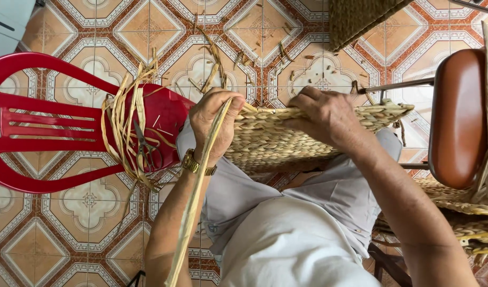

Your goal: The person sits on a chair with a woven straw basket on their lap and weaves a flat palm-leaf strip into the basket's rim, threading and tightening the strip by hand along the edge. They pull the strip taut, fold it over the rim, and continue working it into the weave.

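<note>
On your lap the mat [286, 135] lies flat. Your left hand [215, 125] is clenched round a long strand [193, 212] trailing toward 6 o'clock; your right hand [326, 114] pinches the mat's far edge. That strand could kink or slip, I'd judge, if your grip loosens. At 9 o'clock a red chair [36, 101] holds loose strands [124, 125] and scissors [143, 146]; a brown seat [459, 117] crowds 3 o'clock.
</note>
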